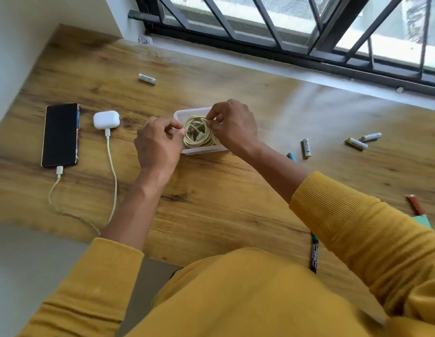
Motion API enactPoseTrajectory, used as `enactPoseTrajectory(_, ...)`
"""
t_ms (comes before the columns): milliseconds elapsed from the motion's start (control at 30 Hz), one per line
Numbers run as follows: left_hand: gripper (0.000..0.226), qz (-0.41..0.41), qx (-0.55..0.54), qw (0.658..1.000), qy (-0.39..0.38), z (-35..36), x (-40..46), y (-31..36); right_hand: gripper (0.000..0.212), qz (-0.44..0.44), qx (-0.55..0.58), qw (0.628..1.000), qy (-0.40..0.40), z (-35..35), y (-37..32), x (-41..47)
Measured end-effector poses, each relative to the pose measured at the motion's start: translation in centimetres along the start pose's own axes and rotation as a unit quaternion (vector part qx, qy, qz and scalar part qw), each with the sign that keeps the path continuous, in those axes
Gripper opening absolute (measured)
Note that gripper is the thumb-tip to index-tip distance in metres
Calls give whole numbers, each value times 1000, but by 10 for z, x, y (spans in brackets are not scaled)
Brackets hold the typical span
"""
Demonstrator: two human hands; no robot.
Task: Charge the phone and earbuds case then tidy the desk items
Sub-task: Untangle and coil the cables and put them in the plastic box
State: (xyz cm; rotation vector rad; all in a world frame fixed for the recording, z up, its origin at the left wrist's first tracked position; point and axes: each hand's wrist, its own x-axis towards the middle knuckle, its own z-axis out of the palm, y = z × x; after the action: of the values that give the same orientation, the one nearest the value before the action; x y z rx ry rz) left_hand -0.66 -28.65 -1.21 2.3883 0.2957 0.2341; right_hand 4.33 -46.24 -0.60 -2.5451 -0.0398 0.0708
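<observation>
Coiled cream cable [199, 132] sits in a small white translucent plastic tray [187, 115], loops roughly round, one flat plug end showing in the middle of the coil pointing toward the right hand. Left hand [158, 147] pinches the coil's left edge with thumb and forefinger, other fingers curled; right hand [232, 125] pinches the coil's far-right edge the same way and hides the tray's right end. Well left of the left hand, black phone [60, 135] lies flat, long axis running away from the person, white cable [56, 188] plugged in at its near end. Between phone and left hand, glossy white rounded earbuds case [106, 119], second white cable [112, 166] plugged in on its near side; both cables run off the near desk edge, ends hidden. Wood-grain desk [211, 203]. Right of the right hand, three cylindrical batteries [306, 148], blurred labels; another battery [147, 79] beyond the left hand. Black marker [314, 254] partly under the mustard ribbed sleeve [357, 227].
</observation>
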Motion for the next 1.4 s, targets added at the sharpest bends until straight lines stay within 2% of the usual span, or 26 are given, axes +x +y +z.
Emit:
enactPoseTrajectory(267, 3, 32, 172, 984, -46, 2, 12, 20, 18, -33, -64, 997, 4, 3, -5, 1)
enactPoseTrajectory(400, 3, 34, 205, 976, -60, 2, 17, 28, 17, -39, -61, 997, 1, 0, -7, 5)
enactPoseTrajectory(533, 6, 32, 177, 983, -41, -4, 14, 23, 19, -37, -39, 999, -5, -4, -5, 0)
enactPoseTrajectory(700, 19, 30, 119, 992, 2, -13, 0, 18, 22, -13, 14, 1000, 25, -10, -7, -14)
enactPoseTrajectory(867, 18, 51, 71, 996, 22, -18, -17, 29, 22, -5, 52, 998, 44, -26, -8, -29)
enactPoseTrajectory(1100, 17, 100, 17, 995, -16, -9, -51, 74, 19, 14, 85, 990, 109, -59, 18, -67)
enactPoseTrajectory(1400, 19, 181, -23, 975, -128, 38, -104, 146, 17, 98, 96, 972, 191, -107, 99, -143)
